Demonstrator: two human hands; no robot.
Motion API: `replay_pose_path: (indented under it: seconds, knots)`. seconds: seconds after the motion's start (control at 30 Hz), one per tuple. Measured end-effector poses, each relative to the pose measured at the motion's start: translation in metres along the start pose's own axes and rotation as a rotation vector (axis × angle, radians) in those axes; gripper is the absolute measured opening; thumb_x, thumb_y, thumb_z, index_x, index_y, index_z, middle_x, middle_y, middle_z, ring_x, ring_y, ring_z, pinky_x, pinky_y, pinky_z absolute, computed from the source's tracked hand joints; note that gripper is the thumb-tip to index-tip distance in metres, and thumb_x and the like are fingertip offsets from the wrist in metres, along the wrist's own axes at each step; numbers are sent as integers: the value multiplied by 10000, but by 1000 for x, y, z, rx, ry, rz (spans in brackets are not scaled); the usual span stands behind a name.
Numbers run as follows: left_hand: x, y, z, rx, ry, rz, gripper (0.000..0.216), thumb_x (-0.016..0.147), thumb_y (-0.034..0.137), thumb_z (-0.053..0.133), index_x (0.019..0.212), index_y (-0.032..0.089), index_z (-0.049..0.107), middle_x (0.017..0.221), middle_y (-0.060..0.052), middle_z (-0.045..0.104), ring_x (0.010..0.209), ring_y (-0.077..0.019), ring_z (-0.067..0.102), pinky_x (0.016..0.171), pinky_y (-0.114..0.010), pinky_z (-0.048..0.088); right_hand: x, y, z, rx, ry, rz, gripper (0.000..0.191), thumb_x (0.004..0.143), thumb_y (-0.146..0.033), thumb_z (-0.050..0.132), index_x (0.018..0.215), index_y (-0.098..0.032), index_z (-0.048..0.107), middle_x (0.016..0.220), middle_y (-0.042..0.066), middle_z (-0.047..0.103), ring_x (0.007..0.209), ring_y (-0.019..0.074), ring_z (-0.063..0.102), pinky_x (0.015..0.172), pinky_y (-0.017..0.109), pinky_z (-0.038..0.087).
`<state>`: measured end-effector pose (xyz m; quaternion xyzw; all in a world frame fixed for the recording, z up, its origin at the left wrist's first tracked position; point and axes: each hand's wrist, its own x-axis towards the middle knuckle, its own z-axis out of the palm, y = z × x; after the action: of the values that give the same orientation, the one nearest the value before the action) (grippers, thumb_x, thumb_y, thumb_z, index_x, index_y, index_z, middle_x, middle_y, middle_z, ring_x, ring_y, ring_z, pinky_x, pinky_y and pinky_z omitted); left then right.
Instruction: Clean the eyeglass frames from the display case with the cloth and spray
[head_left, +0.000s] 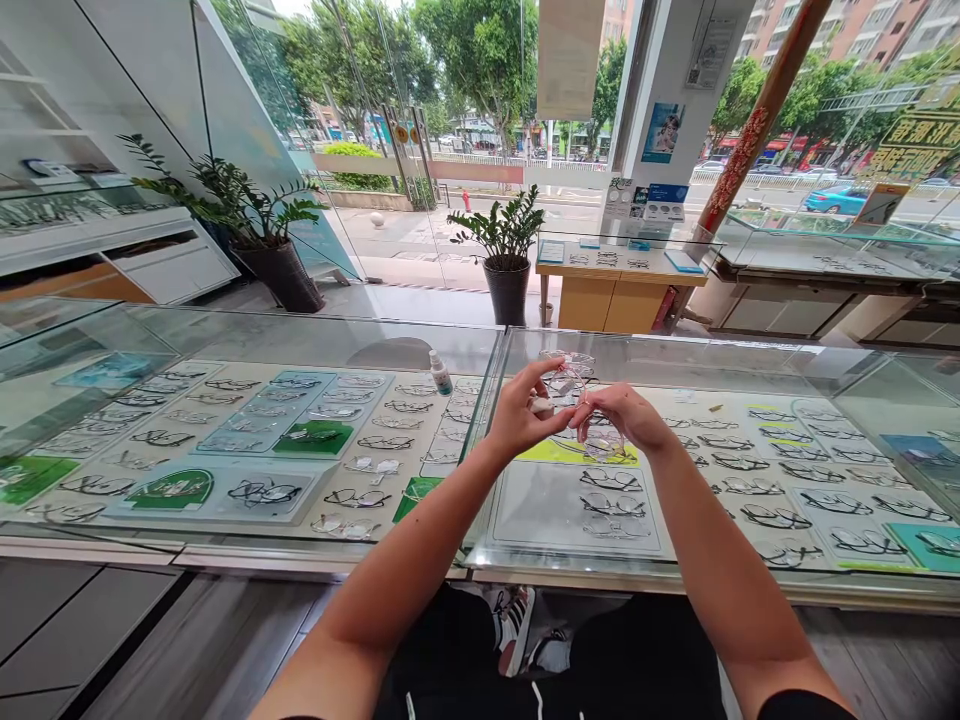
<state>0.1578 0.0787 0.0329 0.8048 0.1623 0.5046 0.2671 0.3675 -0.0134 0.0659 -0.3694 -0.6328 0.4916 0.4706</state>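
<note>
Above the glass counter, both my hands hold a thin-rimmed pair of eyeglasses (573, 384). My left hand (525, 408) is closed on one side of it, with index finger and thumb at the rim. A small pale thing (541, 405) shows against the left palm; I cannot make out what it is. My right hand (626, 412) pinches the frame from the other side with curled fingers. The clear lenses and thin rims blend with the glasses displayed under the counter glass, so part of the outline is hard to make out.
Below my hands, the glass display counter (495, 520) holds many rows of eyeglasses. A small spray bottle (440, 374) stands on its left part. Beyond are two potted plants (506, 290) (281, 275), a wooden cabinet (585, 302) and a glass shopfront facing the street.
</note>
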Motion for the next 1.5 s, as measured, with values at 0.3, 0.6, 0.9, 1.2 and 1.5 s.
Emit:
replay_pose_path:
  seconds: [0.3, 0.6, 0.9, 1.2, 1.5]
  knots:
    - [0, -1, -1, 100, 105, 199, 700, 905, 509, 882, 1505, 272, 611, 1392, -124, 735, 754, -130, 598, 676, -289, 573, 0, -7, -1, 32, 26, 62, 591, 1019, -671, 603, 807, -187, 866, 658, 78, 774, 684, 240, 684, 804, 406, 487]
    - [1, 1, -1, 112, -1, 135, 695, 937, 605, 829, 1504, 272, 604, 1406, -140, 738, 746, -139, 626, 709, -311, 581, -4, -6, -6, 42, -25, 105, 710, 1034, -775, 553, 829, -172, 868, 701, 89, 789, 688, 225, 715, 792, 384, 537]
    - [2, 1, -2, 100, -106, 92, 706, 940, 635, 814, 1514, 282, 604, 1399, -134, 746, 751, -152, 651, 724, -329, 571, -8, -5, -16, 63, -124, 176, 832, 1073, -811, 397, 919, -157, 887, 835, 132, 848, 766, 239, 725, 829, 391, 572]
    - [2, -6, -1, 142, 104, -16, 669, 946, 545, 840, 1505, 277, 591, 1418, -122, 717, 828, -150, 637, 678, -283, 551, 3, 3, -5, -19, 185, 138, 877, 1013, -911, 363, 1077, -194, 864, 909, 109, 836, 904, 249, 738, 925, 406, 549]
    - [6, -19, -3, 169, 414, -170, 629, 936, 561, 847, 1428, 253, 607, 1357, -122, 679, 807, -141, 591, 736, -304, 576, 7, 10, 14, -387, 603, -280, 454, 981, -583, 748, 1307, -274, 684, 1080, 67, 748, 1072, 280, 678, 1082, 470, 500]
